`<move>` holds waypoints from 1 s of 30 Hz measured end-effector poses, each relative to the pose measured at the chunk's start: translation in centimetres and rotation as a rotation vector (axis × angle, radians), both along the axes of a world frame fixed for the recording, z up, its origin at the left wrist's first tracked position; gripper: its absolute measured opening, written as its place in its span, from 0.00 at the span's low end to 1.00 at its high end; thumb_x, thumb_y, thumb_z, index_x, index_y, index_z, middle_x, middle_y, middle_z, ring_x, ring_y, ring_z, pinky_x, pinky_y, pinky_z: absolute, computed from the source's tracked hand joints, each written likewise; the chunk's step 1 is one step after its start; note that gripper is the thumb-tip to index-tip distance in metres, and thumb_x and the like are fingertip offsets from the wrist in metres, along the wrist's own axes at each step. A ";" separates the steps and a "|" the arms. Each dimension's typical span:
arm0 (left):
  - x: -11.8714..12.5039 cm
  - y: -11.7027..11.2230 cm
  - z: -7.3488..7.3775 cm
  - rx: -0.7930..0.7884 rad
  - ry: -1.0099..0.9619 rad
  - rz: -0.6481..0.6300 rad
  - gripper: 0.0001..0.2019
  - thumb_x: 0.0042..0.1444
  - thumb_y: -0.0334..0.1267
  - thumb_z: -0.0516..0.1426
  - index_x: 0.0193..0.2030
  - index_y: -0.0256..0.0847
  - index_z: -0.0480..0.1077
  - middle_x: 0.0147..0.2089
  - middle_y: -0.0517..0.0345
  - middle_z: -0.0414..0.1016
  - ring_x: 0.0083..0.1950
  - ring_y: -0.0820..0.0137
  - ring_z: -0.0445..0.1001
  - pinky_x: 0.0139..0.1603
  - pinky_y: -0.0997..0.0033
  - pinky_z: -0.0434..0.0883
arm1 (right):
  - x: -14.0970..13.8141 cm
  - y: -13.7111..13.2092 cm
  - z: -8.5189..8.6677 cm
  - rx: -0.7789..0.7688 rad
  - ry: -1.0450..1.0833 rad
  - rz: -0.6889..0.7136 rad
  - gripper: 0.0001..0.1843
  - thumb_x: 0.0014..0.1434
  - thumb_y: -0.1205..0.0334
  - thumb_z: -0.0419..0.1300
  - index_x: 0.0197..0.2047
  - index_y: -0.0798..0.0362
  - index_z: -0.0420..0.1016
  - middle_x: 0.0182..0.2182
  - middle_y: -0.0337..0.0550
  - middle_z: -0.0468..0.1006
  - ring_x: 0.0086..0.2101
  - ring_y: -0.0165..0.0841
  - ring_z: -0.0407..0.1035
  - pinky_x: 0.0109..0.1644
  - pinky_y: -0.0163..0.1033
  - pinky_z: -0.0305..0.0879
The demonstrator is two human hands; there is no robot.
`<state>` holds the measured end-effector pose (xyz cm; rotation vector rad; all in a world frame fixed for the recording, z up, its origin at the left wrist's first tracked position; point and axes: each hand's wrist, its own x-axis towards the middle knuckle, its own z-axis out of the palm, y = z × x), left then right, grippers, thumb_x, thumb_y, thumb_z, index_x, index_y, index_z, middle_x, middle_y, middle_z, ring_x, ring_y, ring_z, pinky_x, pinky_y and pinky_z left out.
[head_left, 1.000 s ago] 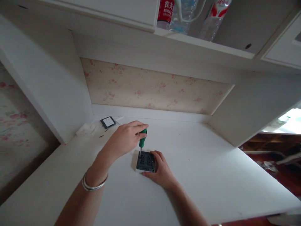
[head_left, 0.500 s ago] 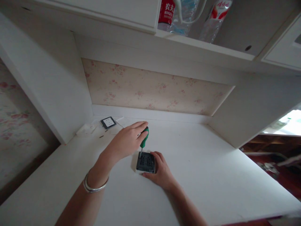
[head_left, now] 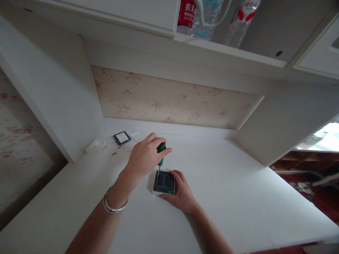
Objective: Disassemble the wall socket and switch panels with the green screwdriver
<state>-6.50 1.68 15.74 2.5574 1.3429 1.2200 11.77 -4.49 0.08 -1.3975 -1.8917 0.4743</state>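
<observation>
My left hand (head_left: 148,151) is wrapped round the handle of a green screwdriver (head_left: 160,163), which stands nearly upright. Its shaft points down to the upper left part of a dark, square electrical socket (head_left: 164,182) set in a white box; the exact spot the tip meets is too small to tell. From the right, my right hand (head_left: 182,192) grips the box, with the thumb on the near side and fingers on the far side. The box rests on the white desk (head_left: 225,197).
A dark-framed white socket faceplate (head_left: 122,137) lies at the back left. Beside it are crumpled clear plastic packaging (head_left: 97,145) and small dark screws (head_left: 114,153). An overhead shelf holds several plastic bottles (head_left: 242,23). A side panel (head_left: 286,120) bounds the desk's right.
My left hand has turned about the screwdriver handle, and its wrist has shifted slightly right. The thumb now sticks out to the right. My right hand and the socket have stayed put.
</observation>
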 end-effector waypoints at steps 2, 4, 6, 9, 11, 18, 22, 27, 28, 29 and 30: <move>-0.3 0.0 0.1 -0.029 0.033 -0.055 0.13 0.60 0.43 0.54 0.48 0.43 0.70 0.48 0.55 0.73 0.44 0.67 0.74 0.46 0.69 0.70 | 0.0 0.0 0.0 0.008 0.000 0.001 0.45 0.39 0.53 0.71 0.59 0.48 0.58 0.54 0.49 0.62 0.54 0.43 0.60 0.58 0.48 0.59; -0.7 0.0 0.4 -0.071 0.069 -0.157 0.16 0.63 0.40 0.50 0.56 0.44 0.65 0.56 0.55 0.69 0.54 0.66 0.70 0.55 0.66 0.67 | 0.0 0.0 0.0 0.009 0.000 0.000 0.45 0.38 0.54 0.71 0.59 0.48 0.59 0.54 0.49 0.62 0.54 0.43 0.61 0.58 0.48 0.59; -1.2 -0.2 0.7 -0.128 0.095 -0.266 0.18 0.64 0.38 0.48 0.60 0.44 0.62 0.60 0.57 0.67 0.59 0.67 0.65 0.60 0.65 0.63 | 0.0 0.0 -0.1 0.003 0.000 -0.004 0.45 0.38 0.54 0.71 0.59 0.48 0.58 0.54 0.49 0.62 0.54 0.43 0.61 0.58 0.48 0.60; -1.4 -0.5 1.1 -0.188 0.062 -0.324 0.16 0.62 0.37 0.51 0.56 0.47 0.65 0.55 0.59 0.71 0.53 0.68 0.71 0.56 0.67 0.67 | 0.0 0.0 -0.1 -0.005 -0.001 -0.008 0.45 0.39 0.54 0.71 0.59 0.47 0.58 0.54 0.49 0.62 0.54 0.43 0.60 0.58 0.48 0.59; -1.1 -0.7 1.1 -0.177 0.026 -0.278 0.13 0.58 0.38 0.55 0.50 0.47 0.69 0.48 0.59 0.75 0.44 0.69 0.74 0.49 0.68 0.70 | 0.0 0.0 -0.1 -0.001 0.000 -0.006 0.45 0.39 0.54 0.71 0.59 0.48 0.58 0.54 0.49 0.62 0.54 0.43 0.60 0.58 0.49 0.59; -0.1 -1.0 0.8 -0.049 0.073 -0.075 0.13 0.56 0.41 0.57 0.49 0.48 0.68 0.40 0.59 0.71 0.37 0.70 0.72 0.39 0.71 0.70 | 0.1 -0.1 -0.1 -0.002 -0.015 -0.003 0.45 0.40 0.52 0.70 0.59 0.49 0.57 0.55 0.49 0.61 0.55 0.42 0.59 0.59 0.47 0.59; 0.0 -1.0 0.5 -0.009 0.126 -0.012 0.11 0.57 0.46 0.56 0.45 0.48 0.71 0.39 0.59 0.70 0.36 0.69 0.73 0.40 0.70 0.70 | 0.1 -0.1 -0.1 0.001 -0.014 0.001 0.45 0.40 0.52 0.70 0.59 0.48 0.58 0.55 0.49 0.61 0.55 0.43 0.59 0.59 0.48 0.59; -0.1 -0.5 0.2 -0.063 0.065 -0.119 0.18 0.61 0.42 0.53 0.57 0.46 0.64 0.54 0.56 0.69 0.49 0.68 0.72 0.46 0.71 0.71 | 0.1 0.0 -0.1 -0.002 -0.022 0.001 0.45 0.40 0.52 0.70 0.59 0.48 0.57 0.55 0.49 0.61 0.55 0.43 0.58 0.59 0.48 0.58; -0.3 -0.4 0.2 -0.085 0.053 -0.170 0.19 0.62 0.40 0.51 0.59 0.45 0.62 0.58 0.56 0.66 0.53 0.67 0.70 0.48 0.71 0.70 | 0.1 0.0 -0.1 0.001 -0.024 0.002 0.45 0.40 0.52 0.70 0.59 0.48 0.57 0.55 0.50 0.61 0.55 0.43 0.58 0.59 0.48 0.58; -0.5 -0.3 0.2 -0.108 0.044 -0.219 0.20 0.62 0.39 0.50 0.61 0.44 0.60 0.61 0.56 0.64 0.57 0.67 0.67 0.50 0.71 0.70 | 0.1 0.0 -0.1 0.005 -0.024 0.005 0.45 0.40 0.52 0.70 0.59 0.49 0.57 0.55 0.50 0.61 0.55 0.43 0.58 0.59 0.48 0.58; -0.7 -0.3 0.3 -0.132 0.037 -0.261 0.20 0.63 0.38 0.49 0.62 0.44 0.59 0.62 0.57 0.62 0.59 0.68 0.65 0.51 0.71 0.70 | 0.1 0.0 -0.1 0.009 -0.022 0.008 0.45 0.40 0.52 0.70 0.59 0.49 0.57 0.55 0.50 0.61 0.55 0.43 0.58 0.59 0.48 0.58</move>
